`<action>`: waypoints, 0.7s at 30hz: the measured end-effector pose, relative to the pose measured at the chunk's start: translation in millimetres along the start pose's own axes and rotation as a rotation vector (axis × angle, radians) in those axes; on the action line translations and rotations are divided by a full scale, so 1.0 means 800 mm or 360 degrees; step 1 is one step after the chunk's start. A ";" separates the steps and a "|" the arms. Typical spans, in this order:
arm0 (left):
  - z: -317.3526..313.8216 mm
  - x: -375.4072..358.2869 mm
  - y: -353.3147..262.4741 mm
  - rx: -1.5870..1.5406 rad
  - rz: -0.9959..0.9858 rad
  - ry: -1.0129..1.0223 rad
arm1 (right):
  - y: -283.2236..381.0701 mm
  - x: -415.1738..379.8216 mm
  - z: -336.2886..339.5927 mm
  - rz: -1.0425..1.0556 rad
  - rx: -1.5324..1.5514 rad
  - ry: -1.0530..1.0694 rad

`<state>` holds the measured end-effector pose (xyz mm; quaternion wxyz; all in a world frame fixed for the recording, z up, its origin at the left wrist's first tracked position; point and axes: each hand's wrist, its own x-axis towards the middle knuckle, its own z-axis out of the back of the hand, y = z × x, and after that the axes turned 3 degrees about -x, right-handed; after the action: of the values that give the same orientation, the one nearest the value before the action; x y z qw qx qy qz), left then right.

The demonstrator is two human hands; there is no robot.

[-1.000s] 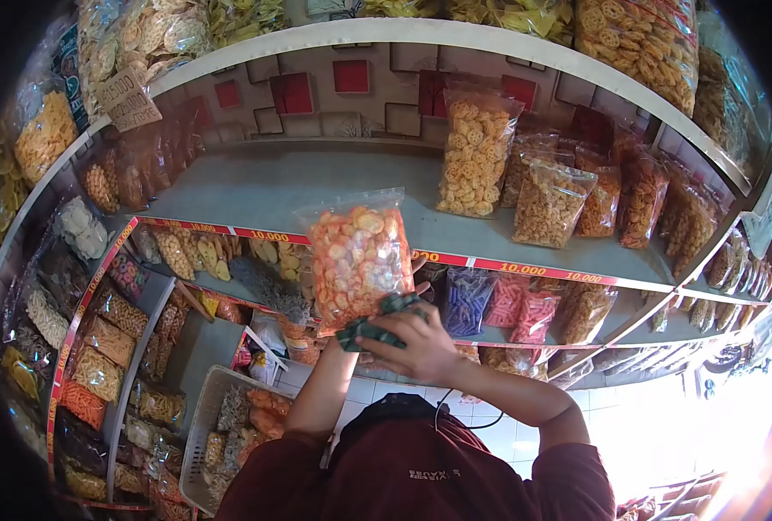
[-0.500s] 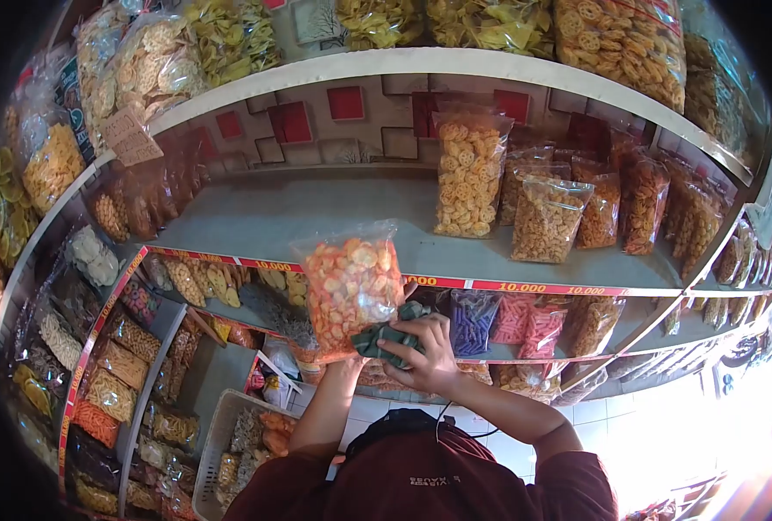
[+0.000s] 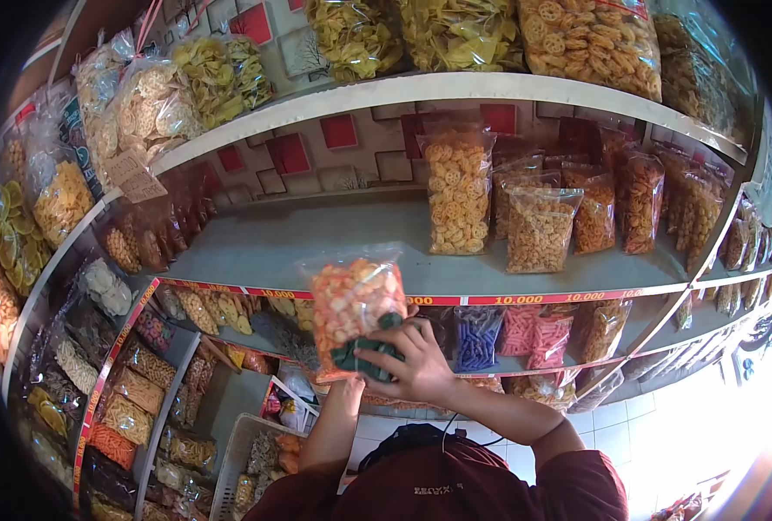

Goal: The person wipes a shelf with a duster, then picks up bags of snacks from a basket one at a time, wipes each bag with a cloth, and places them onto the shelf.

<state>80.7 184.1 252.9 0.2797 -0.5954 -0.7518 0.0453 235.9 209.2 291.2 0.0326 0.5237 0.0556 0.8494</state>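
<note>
A clear plastic bag of orange-and-white crackers (image 3: 351,291) is held upright in front of the shelf edge. My left hand (image 3: 349,388) supports it from behind and below; most of that hand is hidden by the bag, with a fingertip showing at its right edge. In my right hand (image 3: 414,365) is a bunched dark green cloth (image 3: 364,354), pressed against the lower right front of the bag. The fingers of that hand are curled over the cloth.
The grey middle shelf (image 3: 316,234) has bags of wheel-shaped crackers (image 3: 458,195) and other snacks at right. Its front edge carries red price strips (image 3: 518,300). Below are purple (image 3: 477,339) and pink snack bags (image 3: 548,337). A white basket (image 3: 230,460) of packets stands lower left.
My right hand and the cloth have moved left and down across the front of the bag. The view has shifted slightly, so the bag and shelves appear lower.
</note>
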 end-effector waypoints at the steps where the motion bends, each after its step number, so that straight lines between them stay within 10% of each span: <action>1: 0.005 0.006 -0.005 -0.0038 0.0043 0.0095 | 0.000 0.000 0.002 0.0072 0.0048 0.0029; 13: -0.019 0.074 -0.031 0.0171 -0.0232 0.0107 | -0.080 0.010 0.021 -0.0865 0.0811 0.0345; 21: 0.009 0.107 -0.038 0.0515 -0.0170 0.0173 | -0.115 0.027 0.023 -0.0784 0.1155 0.0273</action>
<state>39.7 256.1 290.2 0.4141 -0.5035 -0.7490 0.1187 242.1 303.8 306.3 0.0432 0.4001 0.4756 0.7822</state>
